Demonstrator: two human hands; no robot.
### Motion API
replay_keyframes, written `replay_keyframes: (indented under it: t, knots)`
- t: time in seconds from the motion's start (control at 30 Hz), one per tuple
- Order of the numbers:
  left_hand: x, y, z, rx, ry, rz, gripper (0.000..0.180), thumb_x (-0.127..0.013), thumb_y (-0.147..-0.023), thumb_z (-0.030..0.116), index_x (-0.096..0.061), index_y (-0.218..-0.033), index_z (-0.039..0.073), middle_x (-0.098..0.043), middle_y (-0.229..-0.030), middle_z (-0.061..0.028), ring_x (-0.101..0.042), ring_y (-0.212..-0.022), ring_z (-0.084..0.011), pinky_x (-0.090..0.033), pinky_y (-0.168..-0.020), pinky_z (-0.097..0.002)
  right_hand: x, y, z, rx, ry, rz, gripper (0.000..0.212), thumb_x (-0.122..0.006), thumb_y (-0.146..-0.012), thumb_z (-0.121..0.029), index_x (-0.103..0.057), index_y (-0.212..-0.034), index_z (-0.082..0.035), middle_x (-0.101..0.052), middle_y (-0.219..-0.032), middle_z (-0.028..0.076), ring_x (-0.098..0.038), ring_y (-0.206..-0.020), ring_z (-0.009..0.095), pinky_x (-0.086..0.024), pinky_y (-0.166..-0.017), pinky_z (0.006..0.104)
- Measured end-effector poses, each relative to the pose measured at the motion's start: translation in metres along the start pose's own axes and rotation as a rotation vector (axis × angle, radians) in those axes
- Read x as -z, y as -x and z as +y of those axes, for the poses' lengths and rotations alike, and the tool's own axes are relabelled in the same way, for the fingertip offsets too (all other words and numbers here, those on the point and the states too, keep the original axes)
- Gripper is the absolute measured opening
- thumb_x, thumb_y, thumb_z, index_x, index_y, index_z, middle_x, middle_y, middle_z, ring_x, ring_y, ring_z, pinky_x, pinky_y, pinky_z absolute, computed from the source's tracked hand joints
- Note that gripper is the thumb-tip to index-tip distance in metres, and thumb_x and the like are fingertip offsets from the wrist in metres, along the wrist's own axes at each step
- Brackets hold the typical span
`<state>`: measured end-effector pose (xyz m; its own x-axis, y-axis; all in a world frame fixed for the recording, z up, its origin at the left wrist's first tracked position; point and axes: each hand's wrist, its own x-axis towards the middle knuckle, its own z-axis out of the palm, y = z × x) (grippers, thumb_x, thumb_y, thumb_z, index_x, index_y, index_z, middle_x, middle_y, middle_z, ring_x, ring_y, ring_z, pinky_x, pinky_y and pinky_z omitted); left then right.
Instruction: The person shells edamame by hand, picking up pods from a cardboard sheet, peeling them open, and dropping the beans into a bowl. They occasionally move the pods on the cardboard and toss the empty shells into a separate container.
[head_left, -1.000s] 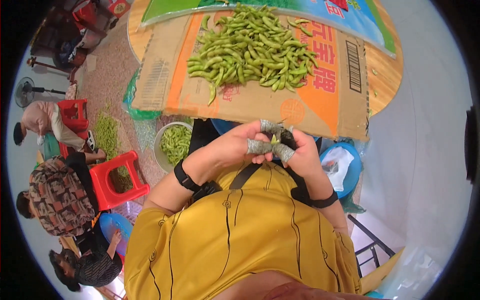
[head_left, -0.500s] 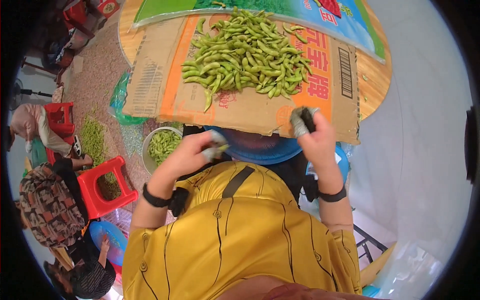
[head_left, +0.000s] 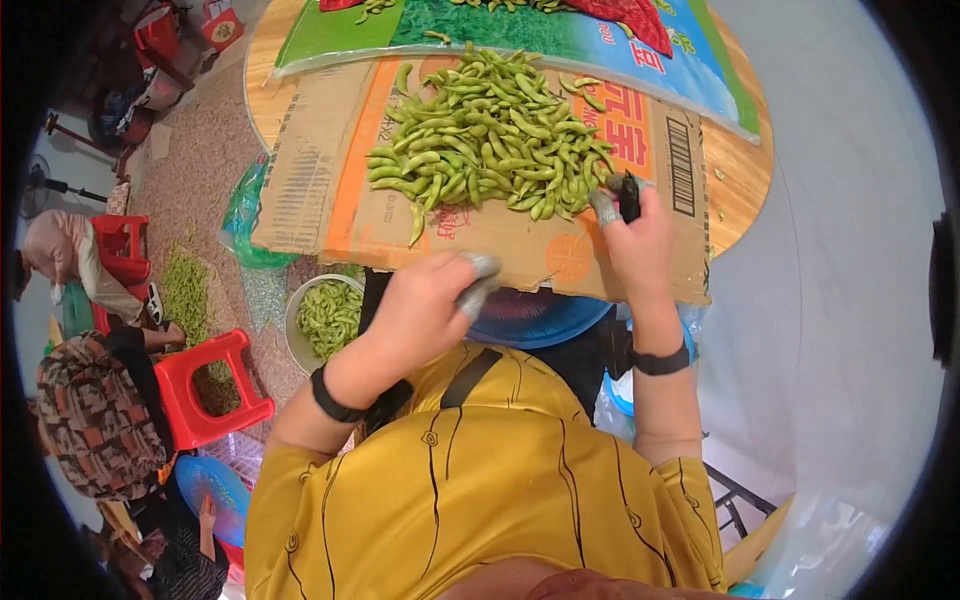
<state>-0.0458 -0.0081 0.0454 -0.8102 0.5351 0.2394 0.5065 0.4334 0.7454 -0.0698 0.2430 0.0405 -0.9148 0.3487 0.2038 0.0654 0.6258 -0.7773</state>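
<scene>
Clearly, plenty of pods (head_left: 490, 140) on the cardboard (head_left: 310, 180)

Nearest, the left hand (head_left: 425, 298) hangs just off the cardboard's front edge, its grip closed in, taped thumb and forefinger bent toward each other; I cannot tell whether anything is pinched there. The right hand (head_left: 643, 235) reaches to the heap's near right edge, fingers curled around a dark piece (head_left: 629, 198) – held or worn, I cannot say – and whether that grip has a pod is hidden.

Just below the cardboard's edge sits a blue basin (head_left: 545, 322), partly covered by the overhang, so its contents barely show. To the left, a pale bowl (head_left: 292, 330) is well filled with green pieces, too small to tell whether pods or beans. As I judge it, a fair amount is done, but much is left: the pods in the heap look whole.

The cardboard lies on a wooden bench (head_left: 745, 195); nothing blocks the right hand's way to the heap. Farther up, a blue and green plastic sheet (head_left: 700, 85) overlaps the cardboard's back edge, with more pods and a red net or cloth (head_left: 640, 25) on it. Off left stand a red stool (head_left: 172, 400), a green heap on the floor (head_left: 185, 285) and other people – all well apart from these hands.
</scene>
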Motion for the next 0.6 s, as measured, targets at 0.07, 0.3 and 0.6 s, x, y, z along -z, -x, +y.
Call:
replay_keyframes:
  t: [0.07, 0.3, 0.6]
  knots:
    - [-0.020, -0.025, 0.001, -0.088, -0.013, 0.092, 0.032, -0.064, -0.077, 0.004, -0.059, -0.108, 0.005, -0.060, -0.082, -0.0157, -0.059, -0.075, -0.0335, -0.048, -0.065, -0.0386, 0.002, 0.015, -0.004, 0.026, -0.107, -0.022, 0.027, -0.068, -0.079, -0.015, -0.060, -0.099, 0.000, -0.065, -0.086, 0.012, -0.061, -0.077, 0.018, -0.047, -0.069, 0.0301]
    - [-0.046, -0.058, 0.014, 0.066, 0.352, -0.142, 0.036, -0.055, -0.083, -0.002, -0.053, -0.119, 0.004, -0.060, -0.089, -0.0089, -0.061, -0.075, -0.0183, -0.049, -0.068, -0.0286, 0.016, 0.053, -0.011, -0.142, -0.413, -0.219, 0.024, -0.066, -0.083, -0.012, -0.059, -0.103, 0.000, -0.065, -0.086, 0.003, -0.058, -0.067, 0.010, -0.048, -0.063, 0.0233]
    - [-0.053, -0.037, 0.010, 0.424, 1.015, -0.240, 0.042, -0.045, -0.088, -0.005, -0.045, -0.129, 0.005, -0.058, -0.097, -0.0037, -0.060, -0.081, -0.0106, -0.049, -0.070, -0.0227, 0.019, 0.079, -0.001, -0.256, -0.495, -0.525, 0.034, -0.047, -0.080, 0.001, -0.053, -0.113, 0.000, -0.065, -0.082, 0.004, -0.055, -0.059, 0.007, -0.046, -0.053, 0.0222]
